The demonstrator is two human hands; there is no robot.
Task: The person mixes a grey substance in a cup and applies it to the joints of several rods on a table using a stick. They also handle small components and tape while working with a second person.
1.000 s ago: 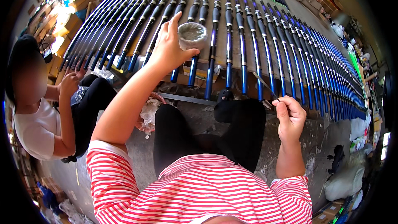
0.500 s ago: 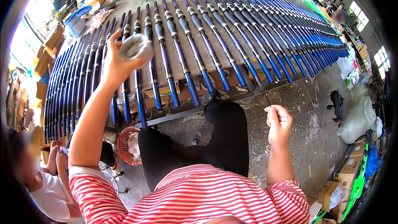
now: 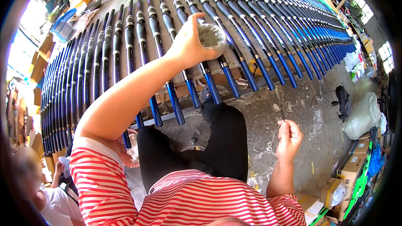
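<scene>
The person's left hand [image 3: 189, 44] was raised on an outstretched arm and closed around a small round clear plastic container [image 3: 212, 37], thumb over its top and fingers wrapped behind, so that the container hung above the row of long black-and-blue rods [image 3: 217, 37]. The right hand [image 3: 287, 136] sat lower, near the right knee, with its fingertips pinched tight on a thin dark stick [image 3: 279, 104] that stood nearly upright out of the grip.

The rods lay side by side in a wide fan across a low rack, their blue ends pointing toward the person's black-trousered legs [image 3: 226, 138]. Past them, grey concrete floor [image 3: 305, 113] showed at the right, with a white plastic sack [image 3: 363, 115] and brown cardboard boxes [image 3: 349, 168]. Another person in a white shirt [image 3: 56, 203] crouched at the lower left.
</scene>
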